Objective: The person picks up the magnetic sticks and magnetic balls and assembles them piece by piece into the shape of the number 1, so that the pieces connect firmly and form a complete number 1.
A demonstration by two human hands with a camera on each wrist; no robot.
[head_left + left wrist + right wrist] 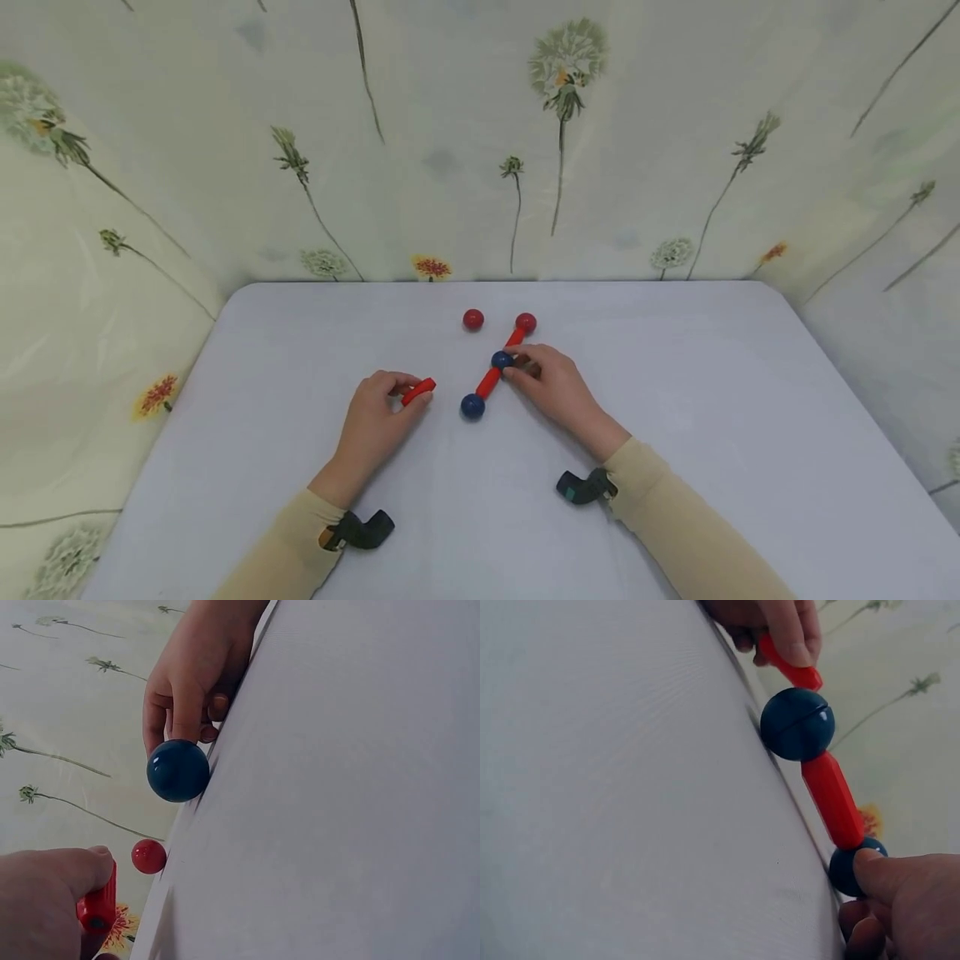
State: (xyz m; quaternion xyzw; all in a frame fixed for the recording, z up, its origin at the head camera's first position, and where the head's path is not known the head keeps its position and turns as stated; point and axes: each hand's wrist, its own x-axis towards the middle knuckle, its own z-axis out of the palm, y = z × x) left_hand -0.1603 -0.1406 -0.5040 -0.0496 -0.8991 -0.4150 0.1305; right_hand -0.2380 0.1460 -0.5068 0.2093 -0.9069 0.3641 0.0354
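Note:
My left hand [377, 425] pinches a short red rod [418, 392] between thumb and fingers, just above the white table. To its right lies a slanting chain: a blue ball [472, 407] at the near end, a red rod [488, 383], a second blue ball [502, 360], another red rod [516, 337] and a red ball [526, 322] at the far end. My right hand [553, 383] pinches the middle blue ball. In the right wrist view the near blue ball [797, 724] joins its rod [832, 800], and the held rod [791, 664] appears behind it.
A loose red ball [473, 319] sits near the table's back edge, left of the chain's far end. The white tabletop [712, 400] reaches a wall covering [465, 150] printed with flowers. A dark camera mount sits on each wrist.

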